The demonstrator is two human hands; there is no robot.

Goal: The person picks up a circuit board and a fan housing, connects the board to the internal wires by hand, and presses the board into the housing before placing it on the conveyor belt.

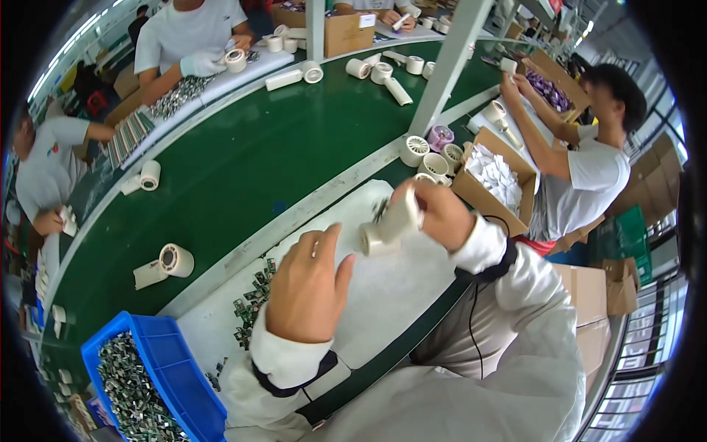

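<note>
My right hand (444, 212) grips a cream plastic handheld fan housing (401, 217) with a round head and a flat handle, held above the white work mat (387, 283). Dark wires or a small part show beside the housing's upper left, too blurred to make out. To the left of it, my left hand (304, 283) is raised with the thumb apart from the fingers, holding nothing visible. Small green circuit boards (254, 298) lie in a loose heap on the mat, just beyond and left of my left hand.
A blue bin (173, 361) full of small circuit boards stands at lower left. Beyond the mat runs a green conveyor (236, 169) carrying several cream fan housings (177, 259). An open carton (475, 188) of white pieces sits at right, near a metal post (449, 66). Co-workers sit around the line.
</note>
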